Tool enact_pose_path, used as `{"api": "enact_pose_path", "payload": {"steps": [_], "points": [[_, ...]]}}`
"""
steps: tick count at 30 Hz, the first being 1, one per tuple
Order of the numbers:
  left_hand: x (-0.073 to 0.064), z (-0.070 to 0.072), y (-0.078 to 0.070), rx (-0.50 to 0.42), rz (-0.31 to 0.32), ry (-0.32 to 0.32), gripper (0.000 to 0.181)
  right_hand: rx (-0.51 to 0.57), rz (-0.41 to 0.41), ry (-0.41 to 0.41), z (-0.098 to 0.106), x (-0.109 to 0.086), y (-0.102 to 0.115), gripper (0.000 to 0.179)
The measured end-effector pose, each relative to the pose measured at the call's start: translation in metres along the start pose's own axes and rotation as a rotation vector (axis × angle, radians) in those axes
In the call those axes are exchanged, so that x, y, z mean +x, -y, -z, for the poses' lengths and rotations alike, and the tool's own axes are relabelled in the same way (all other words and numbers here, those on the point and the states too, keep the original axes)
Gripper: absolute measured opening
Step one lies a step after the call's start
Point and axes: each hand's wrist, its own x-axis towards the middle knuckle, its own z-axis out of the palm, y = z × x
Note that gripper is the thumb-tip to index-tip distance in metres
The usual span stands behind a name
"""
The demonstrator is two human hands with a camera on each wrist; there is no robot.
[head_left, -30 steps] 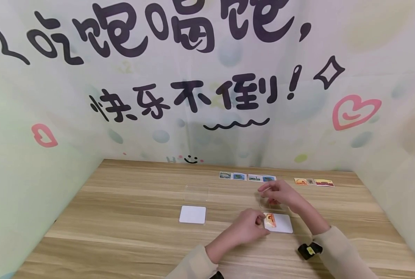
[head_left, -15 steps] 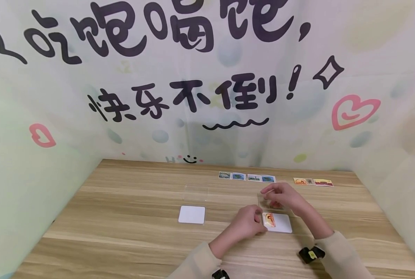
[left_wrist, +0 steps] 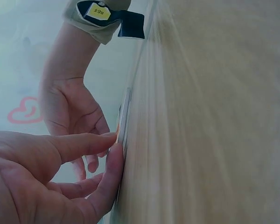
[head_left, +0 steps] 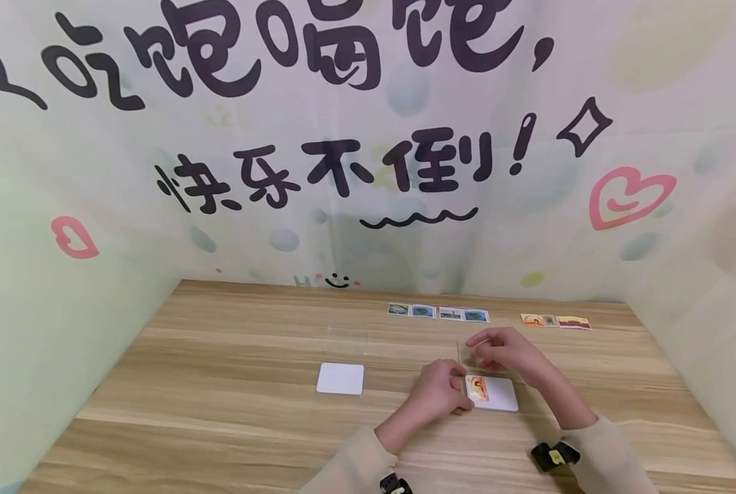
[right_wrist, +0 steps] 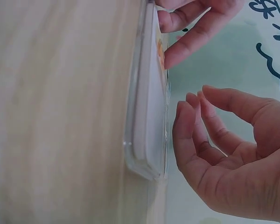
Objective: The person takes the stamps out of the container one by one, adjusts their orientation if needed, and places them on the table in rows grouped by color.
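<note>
A white card [head_left: 504, 394] in a clear plastic tray lies on the table, with an orange postage stamp [head_left: 478, 389] on its left part. My left hand [head_left: 439, 390] holds the card's left side, thumb and finger at its edge beside the stamp. In the left wrist view the fingertips meet the card's thin edge [left_wrist: 125, 112]. My right hand [head_left: 510, 357] hovers over the card's far side, fingers loosely bent, nothing seen between them in the right wrist view. Behind the card, partly under this hand, is a clear plastic sheet [head_left: 465, 355].
A second white card [head_left: 340, 379] lies to the left, with another clear plastic sheet [head_left: 347, 341] behind it. Several blue-green stamps [head_left: 424, 311] line the table's back, and orange and red stamps [head_left: 573, 322] lie at back right. A printed cloth wall stands behind.
My right hand has drawn slightly back toward me and right. The left hand has shifted a little, staying at the card's left edge; the stamp stays on the card.
</note>
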Motion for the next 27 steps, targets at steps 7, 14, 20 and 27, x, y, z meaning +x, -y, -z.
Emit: {"api": "enact_pose_path", "payload": {"steps": [7, 14, 20, 27], "points": [[0.0, -0.001, -0.002, 0.028, -0.013, -0.03, 0.043, -0.001, -0.006, 0.007, 0.002, -0.005, -0.002, 0.027], [0.001, -0.003, -0.001, 0.04, -0.009, -0.037, 0.045, -0.004, -0.017, 0.029, 0.003, -0.01, -0.003, 0.025], [0.001, -0.003, -0.001, 0.049, 0.003, -0.04, 0.045, 0.005, -0.027, 0.045, 0.005, -0.012, -0.006, 0.027], [0.0, -0.003, -0.002, 0.048, -0.002, -0.043, 0.046, 0.011, -0.036, 0.043, 0.003, -0.017, -0.008, 0.028]]}}
